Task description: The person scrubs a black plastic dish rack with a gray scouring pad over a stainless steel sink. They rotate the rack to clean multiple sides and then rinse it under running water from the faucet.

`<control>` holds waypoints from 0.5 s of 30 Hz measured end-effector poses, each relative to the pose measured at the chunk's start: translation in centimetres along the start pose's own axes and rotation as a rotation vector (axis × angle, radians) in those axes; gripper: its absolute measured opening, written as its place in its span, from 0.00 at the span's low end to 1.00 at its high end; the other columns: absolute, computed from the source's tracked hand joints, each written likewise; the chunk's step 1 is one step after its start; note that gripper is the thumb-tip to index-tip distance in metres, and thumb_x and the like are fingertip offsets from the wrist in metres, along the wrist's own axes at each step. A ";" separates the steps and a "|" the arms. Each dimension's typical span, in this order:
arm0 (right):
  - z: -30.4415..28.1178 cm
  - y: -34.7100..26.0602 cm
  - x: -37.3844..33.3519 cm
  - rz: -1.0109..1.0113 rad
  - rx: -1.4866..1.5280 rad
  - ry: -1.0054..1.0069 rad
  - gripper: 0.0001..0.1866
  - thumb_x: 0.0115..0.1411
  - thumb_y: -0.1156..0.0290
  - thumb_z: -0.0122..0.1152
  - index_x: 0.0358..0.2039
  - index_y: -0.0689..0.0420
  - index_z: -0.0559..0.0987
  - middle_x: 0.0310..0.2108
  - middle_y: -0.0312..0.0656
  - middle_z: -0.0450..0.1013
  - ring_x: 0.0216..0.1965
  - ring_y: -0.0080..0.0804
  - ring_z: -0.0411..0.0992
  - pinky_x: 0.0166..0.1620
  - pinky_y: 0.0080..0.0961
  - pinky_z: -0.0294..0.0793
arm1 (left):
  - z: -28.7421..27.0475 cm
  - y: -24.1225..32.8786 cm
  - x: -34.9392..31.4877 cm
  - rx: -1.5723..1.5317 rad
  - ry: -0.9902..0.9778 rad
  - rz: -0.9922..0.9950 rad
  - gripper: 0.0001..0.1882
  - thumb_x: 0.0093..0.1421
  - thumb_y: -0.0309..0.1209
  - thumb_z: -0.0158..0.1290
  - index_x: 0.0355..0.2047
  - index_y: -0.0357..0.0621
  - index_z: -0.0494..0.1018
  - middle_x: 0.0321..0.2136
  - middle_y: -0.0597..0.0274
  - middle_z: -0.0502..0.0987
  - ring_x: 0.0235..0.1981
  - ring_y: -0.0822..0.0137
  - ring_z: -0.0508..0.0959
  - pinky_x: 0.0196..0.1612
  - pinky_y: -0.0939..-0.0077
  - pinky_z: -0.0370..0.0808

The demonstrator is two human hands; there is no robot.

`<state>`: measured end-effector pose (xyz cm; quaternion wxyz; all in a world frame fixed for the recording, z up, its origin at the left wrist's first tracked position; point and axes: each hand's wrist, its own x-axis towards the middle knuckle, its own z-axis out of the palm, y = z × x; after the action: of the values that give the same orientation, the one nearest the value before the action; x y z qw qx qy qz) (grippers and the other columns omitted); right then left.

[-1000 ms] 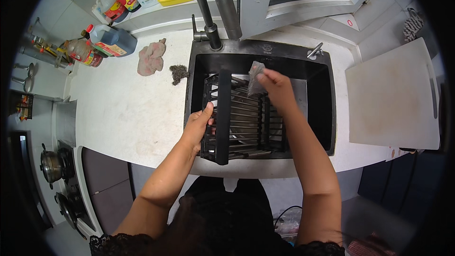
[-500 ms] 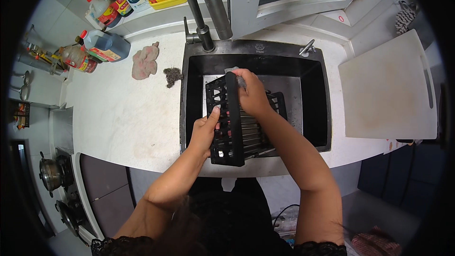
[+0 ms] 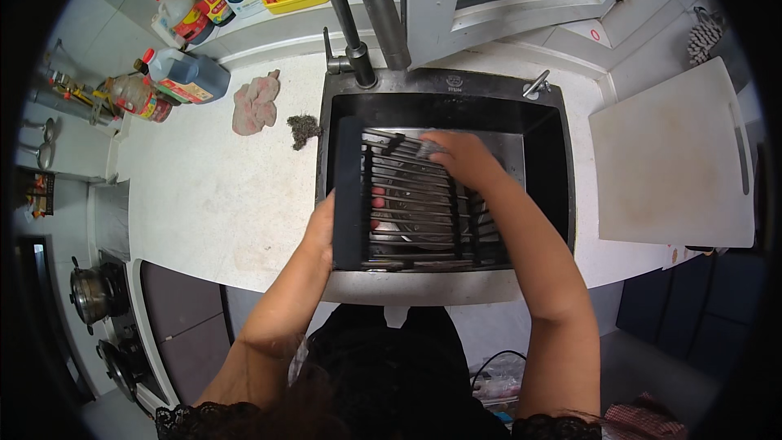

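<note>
A dish drying rack with a black plastic end panel and metal rods is tilted over the black sink. My left hand grips its left end from below and outside, some fingertips showing between the rods. In my right hand is a crumpled grey cleaning cloth, pressed against the upper rods near the far side. The cloth is mostly covered by the fingers, and its exact kind is hard to make out. The sink's drain shows partly through the rods.
A dark tap rises behind the sink. On the left counter lie a pinkish rag and a steel wool scourer. Several bottles stand at the back left. A white cutting board leans at the right.
The rack has turned so its rods face up and its end panel sits farther left. My right hand, with the cloth, has shifted right and slightly nearer along the rods.
</note>
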<state>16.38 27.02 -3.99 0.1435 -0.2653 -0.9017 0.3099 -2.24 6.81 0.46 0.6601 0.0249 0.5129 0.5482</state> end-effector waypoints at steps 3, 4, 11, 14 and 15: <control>-1.8 1.5 -1.3 0.047 -0.027 -0.014 0.18 0.55 0.64 0.60 0.47 0.50 0.75 0.42 0.46 0.74 0.44 0.47 0.72 0.46 0.36 0.71 | -1.2 0.8 -0.3 0.157 -0.004 0.042 0.20 0.62 0.41 0.43 0.45 0.39 0.72 0.33 0.63 0.77 0.27 0.71 0.75 0.31 0.80 0.75; -2.5 1.0 -1.5 0.070 -0.019 -0.017 0.18 0.54 0.64 0.61 0.47 0.49 0.75 0.42 0.46 0.74 0.43 0.47 0.72 0.46 0.35 0.71 | -1.1 0.8 -0.3 0.152 0.021 0.047 0.20 0.62 0.40 0.43 0.46 0.39 0.72 0.33 0.63 0.77 0.26 0.72 0.75 0.29 0.81 0.75; -6.1 -1.5 -3.9 0.185 0.354 0.482 0.20 0.61 0.65 0.56 0.53 0.53 0.72 0.43 0.43 0.75 0.44 0.29 0.73 0.47 0.23 0.70 | -2.5 2.5 1.9 0.108 -0.020 0.050 0.20 0.64 0.40 0.40 0.47 0.40 0.72 0.32 0.64 0.76 0.20 0.74 0.75 0.19 0.89 0.72; -6.1 -0.9 -5.1 0.317 0.915 0.592 0.22 0.65 0.62 0.49 0.56 0.58 0.68 0.45 0.41 0.73 0.45 0.27 0.71 0.48 0.24 0.71 | -2.1 3.0 1.9 0.157 -0.010 0.108 0.19 0.64 0.39 0.40 0.47 0.40 0.71 0.32 0.63 0.76 0.20 0.75 0.75 0.18 0.91 0.70; -6.2 -0.8 -5.4 0.351 1.029 0.622 0.23 0.66 0.61 0.48 0.58 0.57 0.66 0.47 0.41 0.71 0.45 0.27 0.71 0.46 0.25 0.72 | -1.6 2.8 2.0 0.191 -0.012 0.130 0.19 0.64 0.39 0.41 0.47 0.41 0.72 0.32 0.63 0.76 0.21 0.76 0.75 0.16 0.93 0.67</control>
<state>23.11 26.42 0.78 0.4553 -0.3843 -0.4958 0.6318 -5.60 8.59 0.05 0.6209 0.1243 0.5560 0.5384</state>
